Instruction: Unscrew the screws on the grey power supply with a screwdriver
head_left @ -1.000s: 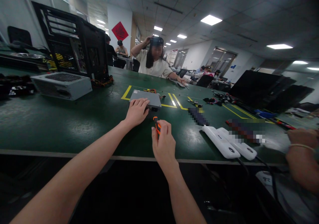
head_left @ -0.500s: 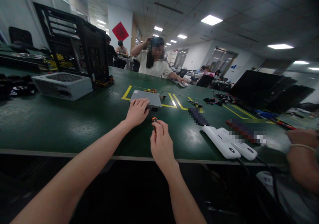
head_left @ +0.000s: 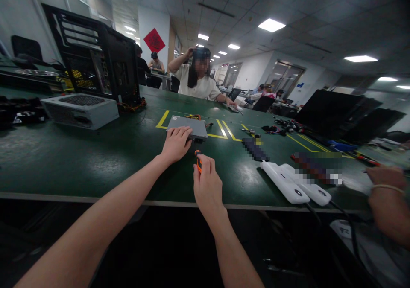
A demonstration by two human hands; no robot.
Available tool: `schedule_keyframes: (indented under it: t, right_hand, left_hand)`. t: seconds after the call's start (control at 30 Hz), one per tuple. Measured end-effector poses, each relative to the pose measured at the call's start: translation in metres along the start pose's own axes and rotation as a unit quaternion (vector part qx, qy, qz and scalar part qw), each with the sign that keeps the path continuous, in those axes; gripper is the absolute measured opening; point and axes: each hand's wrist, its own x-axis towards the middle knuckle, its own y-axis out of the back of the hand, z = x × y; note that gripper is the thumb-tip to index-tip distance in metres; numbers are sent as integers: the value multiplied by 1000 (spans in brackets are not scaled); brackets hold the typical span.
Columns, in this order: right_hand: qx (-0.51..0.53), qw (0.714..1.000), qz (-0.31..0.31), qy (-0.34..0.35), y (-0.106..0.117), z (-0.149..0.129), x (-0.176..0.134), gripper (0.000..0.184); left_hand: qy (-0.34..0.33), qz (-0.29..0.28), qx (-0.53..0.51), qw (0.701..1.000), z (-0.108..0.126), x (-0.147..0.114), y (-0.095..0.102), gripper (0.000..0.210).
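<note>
A flat grey power supply (head_left: 196, 126) lies on the green table, its cables at the far side. My left hand (head_left: 177, 144) rests over its near left part, fingers on the top face and thumb at the front edge. In my right hand (head_left: 208, 183) is an orange and black screwdriver (head_left: 199, 162), pinched by the handle. It points away from me, toward the near side of the power supply. Whether its tip touches the power supply, I cannot tell.
Left stands a black computer case (head_left: 105, 57) with a larger grey power supply (head_left: 83, 111) before it. White handheld devices (head_left: 285, 183) with cables lie right, near a co-worker's hand (head_left: 386, 177). Dark monitors (head_left: 329, 113) stand behind. Opposite sits another person (head_left: 198, 81).
The screwdriver's handle has turned in my right fingers, with more orange showing now. My right hand has shifted very slightly; my left hand and the power supply stay put.
</note>
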Motion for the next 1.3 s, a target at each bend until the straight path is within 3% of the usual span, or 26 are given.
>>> schedule_keyframes:
  t: [0.13, 0.33, 0.57, 0.73, 0.83, 0.93, 1.07, 1.2, 1.3]
  right_hand:
    - [-10, 1000, 6, -27, 3, 2, 3, 25]
    - [26, 999, -11, 34, 1, -2, -1, 28]
    - [9, 998, 52, -27, 1, 10, 3, 29]
    - [66, 998, 15, -2, 2, 3, 2, 20]
    - [87, 996, -5, 22, 1, -3, 1, 25]
    - [68, 997, 14, 28, -1, -1, 3, 25]
    - [-2, 999, 51, -14, 0, 7, 5, 24]
    - [-10, 999, 26, -35, 5, 7, 5, 28]
    - [21, 1000, -3, -4, 6, 1, 4, 27]
  left_hand:
    - [-1, 7, -5, 1000, 0, 0, -1, 40]
    - [3, 2, -1, 1000, 1, 0, -1, 40]
    - [0, 1, -1, 1000, 1, 0, -1, 41]
    - [-3, 4, -1, 1000, 1, -1, 0, 40]
    - [-4, 4, 2, 1000, 2, -1, 0, 40]
    - [0, 1, 4, 1000, 1, 0, 0, 39]
    - [-2, 6, 0, 1000, 0, 0, -2, 39]
    - [-2, 8, 2, 1000, 0, 0, -3, 40]
    - [-3, 6, 10, 1000, 0, -1, -2, 39]
